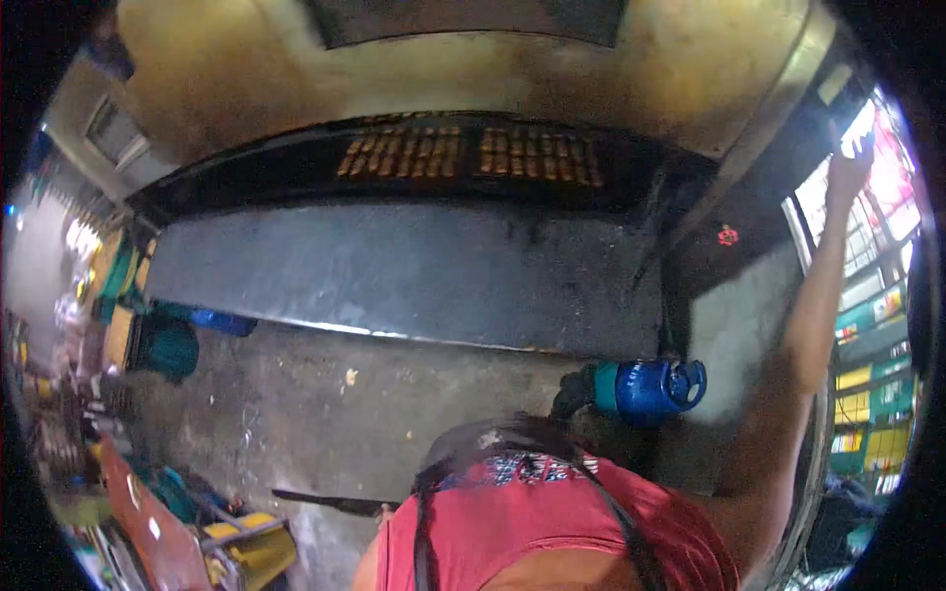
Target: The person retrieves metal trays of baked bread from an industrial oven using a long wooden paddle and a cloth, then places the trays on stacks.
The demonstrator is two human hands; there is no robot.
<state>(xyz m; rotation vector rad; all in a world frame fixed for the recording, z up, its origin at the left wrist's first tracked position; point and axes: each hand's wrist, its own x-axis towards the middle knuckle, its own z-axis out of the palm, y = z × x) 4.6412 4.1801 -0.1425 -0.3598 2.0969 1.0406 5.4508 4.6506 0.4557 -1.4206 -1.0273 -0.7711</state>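
My left hand [386,512] is mostly hidden behind my red-clothed body, its fingers closed on the end of a long dark flat bar [325,499] held low above the floor. My right arm stretches up along the right side; my right hand [853,158] is beside a bright barred window [882,217] at the upper edge of a dark frame, its fingers too small and smeared to read. Ahead, a long dark oven opening holds two groups of browned pieces [394,153] in rows, above a wide grey metal ledge [404,266].
A blue gas cylinder [645,389] stands below the ledge at right, a red valve wheel [727,235] above it. At left are a teal container [166,347], a blue one [222,320], a leaning brown board [143,517] and a yellow piece [264,552] on the concrete floor [335,414].
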